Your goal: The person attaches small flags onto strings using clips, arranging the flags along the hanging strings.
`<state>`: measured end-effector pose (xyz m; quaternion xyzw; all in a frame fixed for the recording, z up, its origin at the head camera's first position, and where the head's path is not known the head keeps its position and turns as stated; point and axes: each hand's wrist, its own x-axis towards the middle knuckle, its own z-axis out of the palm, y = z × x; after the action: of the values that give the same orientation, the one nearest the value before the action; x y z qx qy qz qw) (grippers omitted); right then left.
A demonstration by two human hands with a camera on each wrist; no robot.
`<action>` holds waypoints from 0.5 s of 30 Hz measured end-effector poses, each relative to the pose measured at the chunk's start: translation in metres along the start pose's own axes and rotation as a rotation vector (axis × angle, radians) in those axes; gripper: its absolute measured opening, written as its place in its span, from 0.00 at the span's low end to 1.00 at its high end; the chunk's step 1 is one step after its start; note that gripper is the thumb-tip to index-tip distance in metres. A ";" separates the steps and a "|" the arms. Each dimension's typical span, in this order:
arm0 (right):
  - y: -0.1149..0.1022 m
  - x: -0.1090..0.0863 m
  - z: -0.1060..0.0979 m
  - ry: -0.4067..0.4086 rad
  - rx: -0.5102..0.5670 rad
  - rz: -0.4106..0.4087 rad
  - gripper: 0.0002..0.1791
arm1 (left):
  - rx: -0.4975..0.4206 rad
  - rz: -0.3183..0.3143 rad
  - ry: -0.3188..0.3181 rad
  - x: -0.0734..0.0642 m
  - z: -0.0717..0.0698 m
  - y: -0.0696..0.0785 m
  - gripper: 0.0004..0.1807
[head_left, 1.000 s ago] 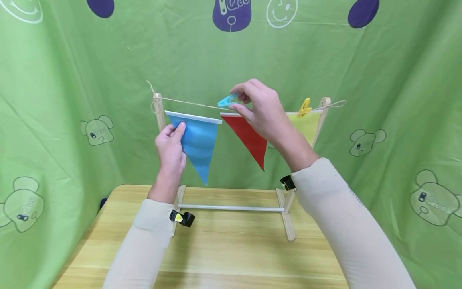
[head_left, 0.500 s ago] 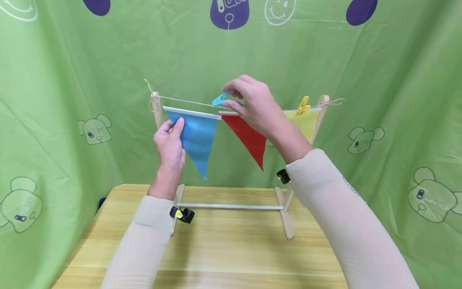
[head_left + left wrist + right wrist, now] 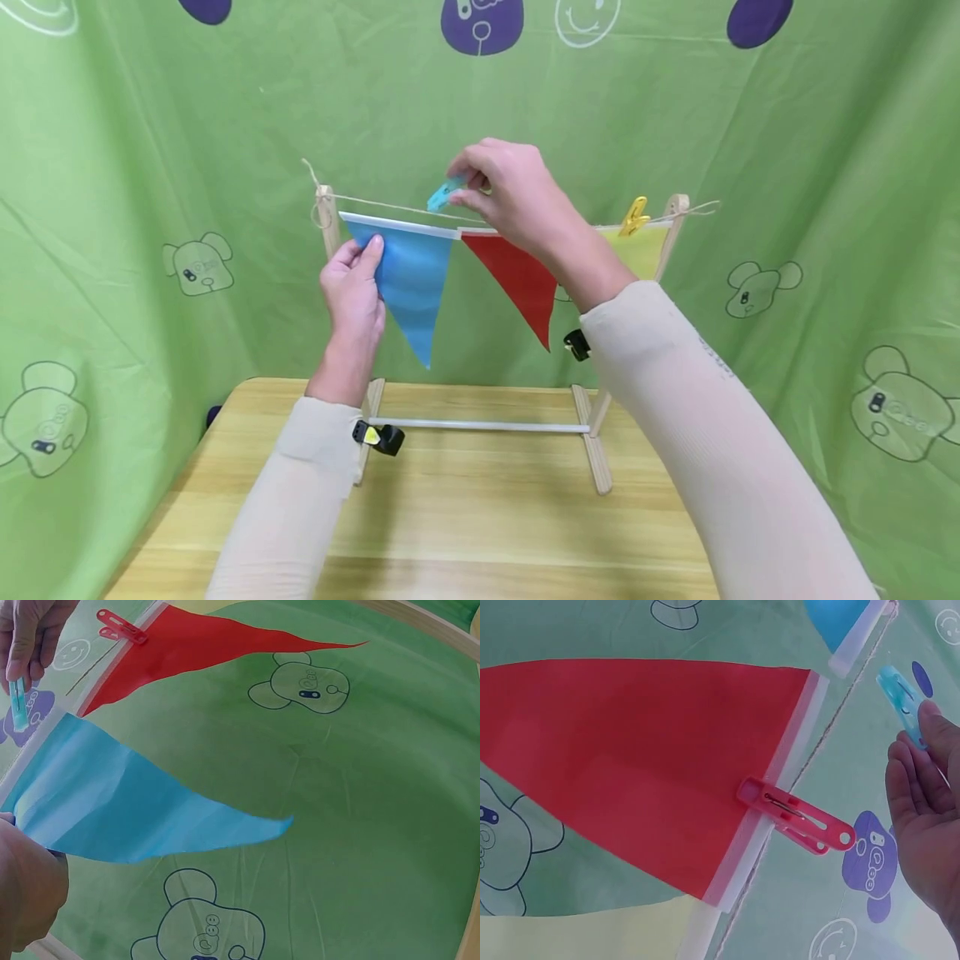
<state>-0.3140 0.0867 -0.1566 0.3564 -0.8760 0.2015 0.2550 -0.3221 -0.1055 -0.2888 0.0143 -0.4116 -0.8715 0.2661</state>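
My left hand (image 3: 354, 287) pinches a blue triangular pennant (image 3: 416, 271) near the left of its white top edge, thumb in front. That edge lies just below the twine (image 3: 375, 202), with the point hanging down. Between thumb and fingers my right hand (image 3: 510, 196) pinches a light-blue clothespin (image 3: 442, 196), its tip just above the twine and the pennant's top edge. To the right hangs a red pennant (image 3: 652, 765), fixed to the twine by a red clothespin (image 3: 795, 814); in the head view my right hand covers that clip.
A yellow pennant (image 3: 645, 250) hangs at the right under a yellow clothespin (image 3: 634, 217). Twine runs between two wooden posts (image 3: 327, 221), joined low down by a white rod (image 3: 480, 426). The stand is on a wood-grain table (image 3: 480, 517), before a green printed curtain (image 3: 262, 125).
My right hand has moved left and slightly up with the light-blue clothespin, which now tips more steeply downward. My left hand has raised the blue pennant closer to the twine.
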 end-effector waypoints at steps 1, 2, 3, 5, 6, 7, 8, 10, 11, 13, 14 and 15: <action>0.000 0.002 0.000 -0.003 -0.002 0.001 0.16 | 0.001 0.004 -0.002 0.000 0.000 0.000 0.05; -0.001 0.004 0.000 -0.008 -0.001 0.003 0.16 | 0.002 0.008 -0.002 0.001 0.001 0.000 0.05; -0.001 0.006 0.000 -0.015 0.002 0.008 0.16 | 0.003 0.011 0.000 0.001 0.001 0.001 0.05; 0.001 0.009 0.000 -0.030 0.010 0.017 0.15 | 0.009 0.013 0.005 0.001 0.002 0.001 0.05; 0.001 0.010 0.001 -0.040 0.009 0.025 0.15 | 0.011 0.012 0.008 0.001 0.003 0.002 0.05; 0.002 0.012 0.001 -0.048 0.013 0.031 0.15 | 0.016 0.013 0.012 0.001 0.003 0.002 0.05; 0.003 0.013 0.001 -0.058 0.014 0.039 0.15 | 0.020 0.012 0.017 0.001 0.004 0.003 0.05; 0.004 0.015 0.002 -0.073 0.013 0.049 0.16 | 0.027 0.012 0.024 0.000 0.006 0.003 0.05; 0.004 0.016 0.002 -0.078 0.013 0.054 0.15 | 0.032 0.010 0.027 0.000 0.006 0.003 0.05; 0.004 0.018 0.002 -0.085 0.021 0.059 0.15 | 0.041 0.014 0.033 0.000 0.007 0.003 0.05; 0.004 0.018 0.002 -0.089 0.024 0.061 0.15 | 0.042 0.015 0.036 0.000 0.007 0.003 0.04; 0.003 0.019 0.002 -0.092 0.027 0.062 0.15 | 0.045 0.016 0.038 0.000 0.007 0.003 0.04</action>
<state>-0.3286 0.0777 -0.1475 0.3414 -0.8947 0.2043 0.2031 -0.3224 -0.1024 -0.2816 0.0333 -0.4259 -0.8595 0.2806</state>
